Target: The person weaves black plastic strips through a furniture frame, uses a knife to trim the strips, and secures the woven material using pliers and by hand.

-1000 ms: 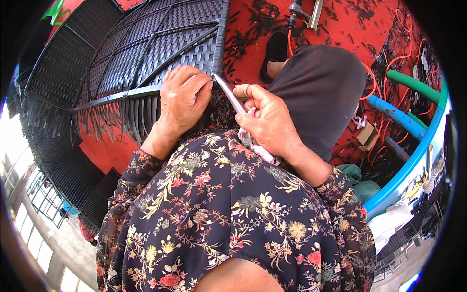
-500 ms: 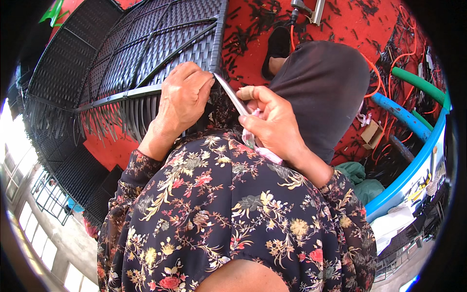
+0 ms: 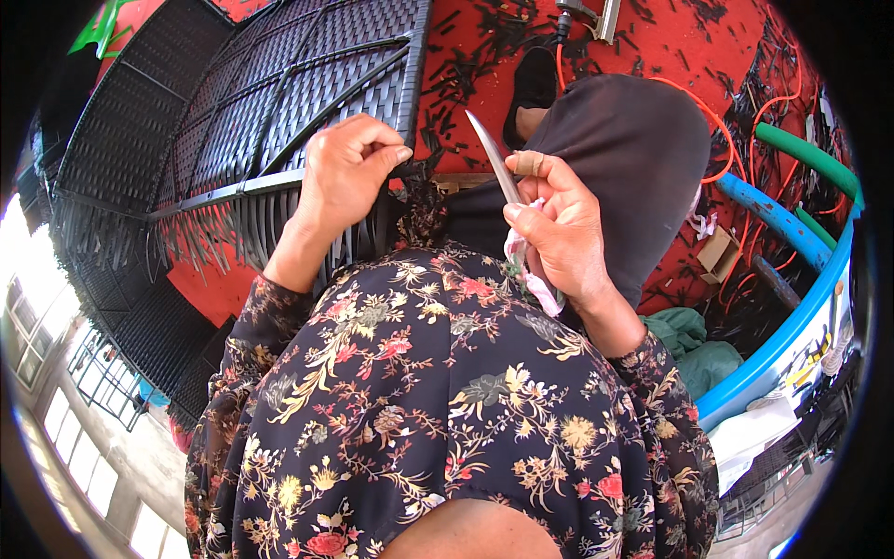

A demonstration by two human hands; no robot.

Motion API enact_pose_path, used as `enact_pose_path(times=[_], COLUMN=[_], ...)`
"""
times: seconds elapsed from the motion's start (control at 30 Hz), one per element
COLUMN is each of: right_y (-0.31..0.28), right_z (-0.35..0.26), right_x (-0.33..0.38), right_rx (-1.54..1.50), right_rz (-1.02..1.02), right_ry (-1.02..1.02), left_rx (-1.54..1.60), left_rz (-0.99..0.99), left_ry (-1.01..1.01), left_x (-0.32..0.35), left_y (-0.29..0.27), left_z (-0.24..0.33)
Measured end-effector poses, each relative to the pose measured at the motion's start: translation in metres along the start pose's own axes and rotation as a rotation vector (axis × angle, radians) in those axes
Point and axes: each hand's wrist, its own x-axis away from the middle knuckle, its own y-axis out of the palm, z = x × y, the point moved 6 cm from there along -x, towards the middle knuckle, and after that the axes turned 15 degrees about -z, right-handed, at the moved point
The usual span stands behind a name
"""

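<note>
My right hand (image 3: 559, 224) grips a knife with a narrow, pointed silver blade (image 3: 489, 154); pink and white cloth hangs about its handle. The tip points up and to the left, apart from my left hand. A tan wrap circles one right finger. My left hand (image 3: 346, 177) is closed in a pinch beside the lower right corner of a black woven furniture panel (image 3: 317, 84). Whatever lies between its thumb and finger is too small to make out. Loose black strips (image 3: 223, 228) hang in a fringe below the panel's metal frame bar (image 3: 242, 188).
Cut black scraps (image 3: 456, 79) litter the red floor covering (image 3: 643, 42). A metal tool (image 3: 596, 20) with an orange hose lies at the top. To the right are a blue curved rim (image 3: 792, 345), green and blue tubes (image 3: 778, 224), a small cardboard box (image 3: 717, 256) and green cloth (image 3: 694, 345).
My right hand has drawn the knife to the right, away from the panel's corner and my left hand. The blade now stands steeper. My left hand stays near the corner.
</note>
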Motion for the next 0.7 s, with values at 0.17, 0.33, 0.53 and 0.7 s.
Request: enact_pose_path(times=[0.17,0.33,0.53,0.7], right_y=[-0.003,-0.004,-0.006,0.0], right_z=[0.003,0.006,0.006,0.008], right_x=[-0.001,-0.003,-0.004,-0.004], right_rx=[0.05,0.071,0.061,0.055], right_rz=[-0.009,-0.009,-0.001,-0.024], right_ry=[-0.003,-0.024,-0.021,-0.018], left_rx=[0.073,0.124,0.058,-0.024], left_rz=[-0.11,-0.162,-0.259,-0.228], left_ry=[-0.208,-0.16,0.067,0.047], left_x=[-0.008,-0.006,0.001,0.004], left_y=[-0.002,-0.002,-0.008,-0.009], left_z=[-0.038,-0.034,-0.021,-0.02])
